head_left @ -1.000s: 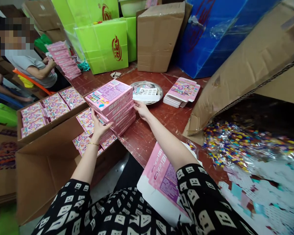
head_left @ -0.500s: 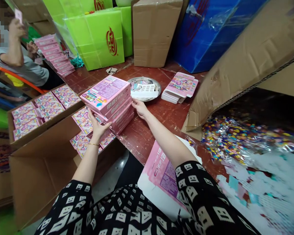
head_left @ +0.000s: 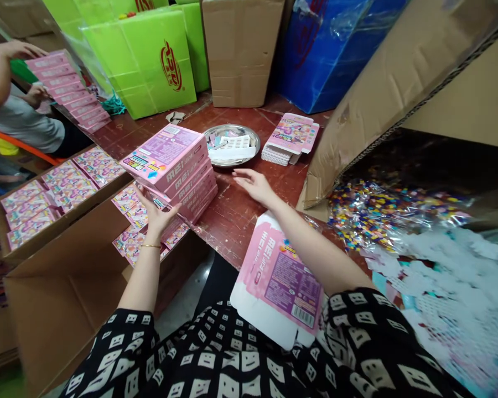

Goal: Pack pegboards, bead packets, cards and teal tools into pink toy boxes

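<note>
At the table's edge stands a stack of pink printed boxes (head_left: 193, 182), their upper box offset a little from the lower ones. My left hand (head_left: 157, 215) is around the near left corner of this stack, fingers on one side and thumb on the other. My right hand (head_left: 255, 187) hovers over the table to the right of the stack, fingers stretched out, holding nothing. Beneath my right forearm, an unfolded flat pink carton (head_left: 269, 265) lies partly over my lap. Behind the right hand is a round metal tray (head_left: 253, 145) with papers and a sheet of stickers.
A pile of flat cartons (head_left: 288, 138) lies at the back right. To my left are open cardboard boxes (head_left: 58, 260) with pink boxes inside. A bag of colourful pieces (head_left: 382, 210) and small packets (head_left: 452, 293) lie right. A co-worker (head_left: 20, 121) sits by another stack (head_left: 68, 91).
My right hand has come away from the stack and moved right with its fingers spread. My left hand stays on the boxes. The co-worker's raised hand has lowered to the other stack.
</note>
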`<state>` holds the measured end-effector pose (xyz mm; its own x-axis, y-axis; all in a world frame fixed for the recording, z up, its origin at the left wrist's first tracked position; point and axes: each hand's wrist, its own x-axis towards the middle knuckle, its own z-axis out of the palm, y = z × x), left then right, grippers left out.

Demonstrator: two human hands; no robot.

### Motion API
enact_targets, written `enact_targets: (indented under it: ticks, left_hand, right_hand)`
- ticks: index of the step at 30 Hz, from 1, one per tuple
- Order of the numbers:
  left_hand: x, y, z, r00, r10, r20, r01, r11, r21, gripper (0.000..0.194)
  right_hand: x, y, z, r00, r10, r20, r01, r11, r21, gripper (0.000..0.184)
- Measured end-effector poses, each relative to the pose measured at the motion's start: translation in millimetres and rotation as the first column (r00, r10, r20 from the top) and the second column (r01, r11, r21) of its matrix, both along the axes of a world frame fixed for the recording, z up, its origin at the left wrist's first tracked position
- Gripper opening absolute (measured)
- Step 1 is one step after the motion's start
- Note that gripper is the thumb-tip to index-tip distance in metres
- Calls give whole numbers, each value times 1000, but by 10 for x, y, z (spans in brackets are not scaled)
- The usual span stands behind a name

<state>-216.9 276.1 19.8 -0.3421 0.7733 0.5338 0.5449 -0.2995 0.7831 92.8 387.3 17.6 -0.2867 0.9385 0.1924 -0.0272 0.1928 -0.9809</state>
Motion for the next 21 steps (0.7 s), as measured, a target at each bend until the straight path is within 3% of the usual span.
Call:
enact_targets:
  ticks: [3, 5, 6, 7, 9, 11, 13, 16, 19, 21]
  left_hand:
    - [218, -225, 38, 998, 48, -51, -47, 999, 12, 151]
    - [587, -528, 19, 989, 29, -148, -28, 1000, 7, 145]
    - [826, -711, -15, 979, -47, -197, 43, 999, -24, 132]
    - [1084, -900, -67, 946, -197, -259, 176, 979, -101, 117]
    - [1586, -1231, -220, 775, -509, -375, 412, 856, -311, 96]
    - [1966, -1430, -406, 637, -649, -417, 485, 757, -438, 97]
    - [2156, -1490, -563, 587, -673, -449, 462, 734, -497, 100]
    - [2166, -1469, -652, 569, -653, -500, 399, 750, -527, 99]
    - [2124, -1467, -586, 550, -636, -541, 338, 762, -553, 93]
    - [2151, -1465, -475, 551, -609, -571, 305, 784, -541, 89]
  right_hand:
    - [762, -409, 48, 955, -98, 280, 79, 994, 76, 27]
    - [1198, -683, 53, 842, -153, 517, 147, 988, 52, 23]
    - [1366, -806, 47, 764, -145, 629, 169, 985, 22, 24]
    - [1495, -915, 37, 682, -112, 723, 177, 984, -15, 27]
    - [1639, -1094, 14, 535, -19, 845, 156, 985, -76, 39]
    - [1663, -1238, -6, 438, -18, 899, 145, 988, -50, 50]
    - [1630, -1368, -28, 385, -144, 912, 164, 983, 86, 52]
    - [1586, -1524, -87, 409, -204, 889, 164, 975, 148, 54]
    - [1583, -1598, -115, 528, -29, 849, 128, 991, -45, 53]
    - [1576, -1632, -41, 640, 61, 766, 66, 989, -134, 47]
